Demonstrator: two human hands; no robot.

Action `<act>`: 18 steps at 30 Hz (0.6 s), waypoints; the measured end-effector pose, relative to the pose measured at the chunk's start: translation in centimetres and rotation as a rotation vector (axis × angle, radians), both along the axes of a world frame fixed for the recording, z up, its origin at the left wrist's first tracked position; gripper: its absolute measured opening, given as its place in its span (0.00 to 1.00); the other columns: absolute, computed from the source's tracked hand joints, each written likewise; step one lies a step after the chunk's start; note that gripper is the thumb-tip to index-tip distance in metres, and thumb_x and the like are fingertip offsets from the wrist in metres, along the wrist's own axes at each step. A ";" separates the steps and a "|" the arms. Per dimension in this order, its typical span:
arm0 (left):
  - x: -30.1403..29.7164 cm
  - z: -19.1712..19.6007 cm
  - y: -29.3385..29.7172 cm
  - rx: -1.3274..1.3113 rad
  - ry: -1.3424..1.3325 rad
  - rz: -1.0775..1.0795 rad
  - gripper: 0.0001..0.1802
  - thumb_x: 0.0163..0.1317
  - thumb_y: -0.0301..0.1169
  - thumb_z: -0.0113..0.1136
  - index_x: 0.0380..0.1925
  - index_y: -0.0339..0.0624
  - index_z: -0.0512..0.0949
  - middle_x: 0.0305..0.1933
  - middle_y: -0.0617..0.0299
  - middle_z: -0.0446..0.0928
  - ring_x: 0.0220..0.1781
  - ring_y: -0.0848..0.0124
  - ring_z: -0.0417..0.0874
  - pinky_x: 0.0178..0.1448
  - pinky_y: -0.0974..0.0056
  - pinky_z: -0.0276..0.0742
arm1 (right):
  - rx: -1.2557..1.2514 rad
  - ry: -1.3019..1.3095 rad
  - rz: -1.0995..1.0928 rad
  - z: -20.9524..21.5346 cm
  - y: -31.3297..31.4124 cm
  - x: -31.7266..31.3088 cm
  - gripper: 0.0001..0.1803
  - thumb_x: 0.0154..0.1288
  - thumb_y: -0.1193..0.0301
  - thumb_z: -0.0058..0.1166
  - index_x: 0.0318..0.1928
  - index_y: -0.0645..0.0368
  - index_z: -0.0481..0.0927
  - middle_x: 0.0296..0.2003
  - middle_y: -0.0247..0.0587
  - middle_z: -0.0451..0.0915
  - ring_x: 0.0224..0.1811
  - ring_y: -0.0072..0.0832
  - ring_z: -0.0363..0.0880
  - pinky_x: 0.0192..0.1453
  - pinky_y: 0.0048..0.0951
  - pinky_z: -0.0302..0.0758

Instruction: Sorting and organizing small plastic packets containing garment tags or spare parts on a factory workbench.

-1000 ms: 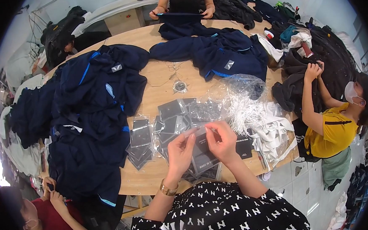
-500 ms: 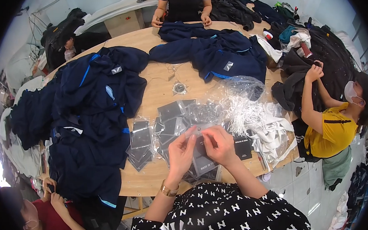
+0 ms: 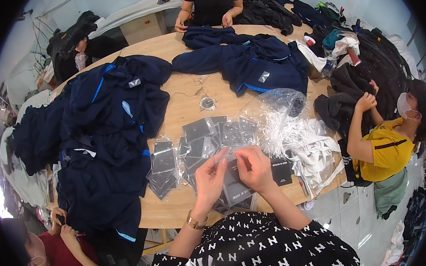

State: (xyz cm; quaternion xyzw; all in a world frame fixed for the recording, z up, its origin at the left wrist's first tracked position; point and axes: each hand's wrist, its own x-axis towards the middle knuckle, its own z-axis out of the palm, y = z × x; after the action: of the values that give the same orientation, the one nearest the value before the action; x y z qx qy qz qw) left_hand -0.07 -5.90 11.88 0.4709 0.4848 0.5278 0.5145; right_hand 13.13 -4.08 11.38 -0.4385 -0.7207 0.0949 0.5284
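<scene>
My left hand (image 3: 210, 174) pinches the top edge of a clear plastic sleeve (image 3: 230, 155), thumb and fingers pressed together. From the other side, the fingertips of my right hand (image 3: 253, 168) close on the same edge, close to a small hole. A dark grey card (image 3: 237, 189) with pale print shows below and between my hands, apparently inside that sleeve. Beyond my fingers lie several sleeved grey cards (image 3: 197, 129), overlapping. A black card (image 3: 281, 171) lies beside my right wrist.
White strings (image 3: 284, 133) and white strips (image 3: 314, 158) are heaped at right, partly under clear plastic. Navy garments (image 3: 109, 110) cover the table's left side; another navy garment (image 3: 267, 64) lies at the far side. Several co-workers surround the table, one handling dark cloth (image 3: 349, 83) at right.
My hands stay almost in place, both still on the sleeve's top edge. The co-worker at right has shifted their hands on the dark cloth; the far co-worker's hand has moved left.
</scene>
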 end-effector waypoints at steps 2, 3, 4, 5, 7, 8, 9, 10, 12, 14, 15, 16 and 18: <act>0.0 0.0 0.0 0.013 -0.008 0.005 0.14 0.62 0.27 0.50 0.48 0.39 0.74 0.19 0.80 0.62 0.19 0.90 0.52 0.20 0.80 0.45 | 0.007 -0.016 0.014 -0.1 0.0 0.0 0.09 0.48 0.82 0.54 0.33 0.62 0.75 0.28 0.42 0.75 0.23 0.33 0.76 0.23 0.27 0.71; 0.0 0.0 0.0 0.026 -0.017 0.009 0.14 0.62 0.27 0.50 0.48 0.38 0.74 0.20 0.80 0.63 0.19 0.90 0.52 0.20 0.80 0.45 | 0.011 -0.033 0.030 -0.1 0.0 0.1 0.10 0.47 0.82 0.54 0.33 0.62 0.75 0.28 0.42 0.75 0.23 0.33 0.76 0.23 0.27 0.71; 0.0 0.0 0.0 0.027 -0.017 0.009 0.14 0.62 0.27 0.50 0.48 0.38 0.74 0.20 0.80 0.63 0.19 0.90 0.52 0.20 0.80 0.45 | 0.015 -0.051 0.046 0.0 0.0 0.1 0.10 0.47 0.83 0.54 0.33 0.61 0.75 0.28 0.42 0.75 0.22 0.33 0.76 0.23 0.27 0.71; 0.0 0.0 0.0 0.031 -0.019 0.016 0.14 0.62 0.27 0.50 0.48 0.38 0.74 0.20 0.79 0.64 0.19 0.90 0.53 0.20 0.80 0.46 | 0.017 -0.050 0.046 0.1 0.0 0.1 0.10 0.47 0.83 0.54 0.33 0.61 0.75 0.28 0.42 0.75 0.22 0.33 0.76 0.23 0.27 0.71; -0.1 0.1 -0.1 0.036 -0.021 0.024 0.14 0.62 0.27 0.50 0.47 0.38 0.74 0.20 0.79 0.65 0.19 0.90 0.53 0.20 0.80 0.46 | 0.009 -0.055 0.045 0.1 -0.1 0.1 0.11 0.46 0.83 0.54 0.34 0.61 0.75 0.28 0.42 0.75 0.22 0.33 0.75 0.23 0.27 0.71; -0.2 0.1 -0.1 0.011 -0.025 0.009 0.14 0.62 0.27 0.50 0.48 0.36 0.73 0.28 0.73 0.70 0.24 0.88 0.60 0.26 0.80 0.56 | 0.010 -0.054 0.045 0.1 0.0 0.1 0.11 0.46 0.83 0.54 0.34 0.61 0.75 0.28 0.42 0.75 0.22 0.33 0.75 0.23 0.27 0.71; -0.3 0.1 -0.1 -0.013 -0.028 -0.006 0.15 0.62 0.27 0.50 0.49 0.35 0.72 0.35 0.68 0.75 0.29 0.86 0.67 0.32 0.79 0.66 | 0.026 -0.062 0.042 -0.1 0.0 0.1 0.11 0.46 0.83 0.54 0.34 0.61 0.75 0.28 0.42 0.75 0.22 0.33 0.75 0.23 0.27 0.71; -0.3 0.1 -0.1 -0.012 -0.028 -0.007 0.15 0.62 0.27 0.50 0.49 0.35 0.72 0.35 0.68 0.75 0.29 0.86 0.67 0.32 0.79 0.66 | 0.041 -0.071 0.037 -0.1 0.0 0.2 0.11 0.46 0.82 0.54 0.34 0.61 0.74 0.28 0.41 0.75 0.22 0.33 0.75 0.23 0.27 0.71; -0.3 0.2 -0.1 -0.011 -0.001 -0.012 0.15 0.62 0.26 0.51 0.49 0.35 0.73 0.37 0.67 0.76 0.31 0.86 0.69 0.34 0.79 0.67 | 0.051 -0.101 0.051 0.0 0.0 0.4 0.11 0.46 0.82 0.54 0.34 0.61 0.74 0.28 0.41 0.75 0.22 0.33 0.75 0.23 0.27 0.71; -0.3 0.2 -0.2 -0.011 0.018 -0.012 0.15 0.62 0.26 0.51 0.49 0.35 0.73 0.38 0.67 0.76 0.31 0.86 0.69 0.33 0.79 0.67 | 0.060 -0.129 0.065 0.1 0.1 0.4 0.11 0.46 0.82 0.54 0.34 0.61 0.74 0.28 0.41 0.75 0.22 0.32 0.75 0.23 0.27 0.71; -0.3 0.2 -0.2 -0.013 0.036 -0.011 0.15 0.61 0.26 0.51 0.48 0.35 0.73 0.38 0.67 0.76 0.31 0.86 0.69 0.33 0.79 0.67 | 0.045 -0.106 0.076 0.0 0.1 0.4 0.10 0.47 0.83 0.54 0.33 0.62 0.74 0.28 0.42 0.75 0.22 0.32 0.75 0.23 0.26 0.71; -0.2 0.1 -0.2 -0.011 0.038 -0.010 0.15 0.61 0.26 0.51 0.48 0.35 0.73 0.38 0.67 0.76 0.31 0.86 0.69 0.33 0.79 0.67 | 0.030 -0.082 0.089 0.0 0.1 0.3 0.09 0.48 0.83 0.54 0.33 0.62 0.74 0.28 0.44 0.75 0.22 0.32 0.76 0.23 0.25 0.72; -0.1 -0.5 -0.3 0.080 0.038 0.011 0.15 0.61 0.26 0.52 0.48 0.36 0.74 0.39 0.66 0.77 0.30 0.87 0.68 0.31 0.79 0.67 | -0.047 -0.019 0.088 0.1 0.0 0.2 0.09 0.50 0.82 0.54 0.34 0.62 0.74 0.28 0.44 0.75 0.22 0.30 0.76 0.23 0.24 0.71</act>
State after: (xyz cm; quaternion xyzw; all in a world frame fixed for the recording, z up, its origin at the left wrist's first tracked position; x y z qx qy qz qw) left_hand -0.16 -6.17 11.42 0.4982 0.4755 0.5408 0.4830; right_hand 13.29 -4.09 11.46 -0.4195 -0.7418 0.1308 0.5066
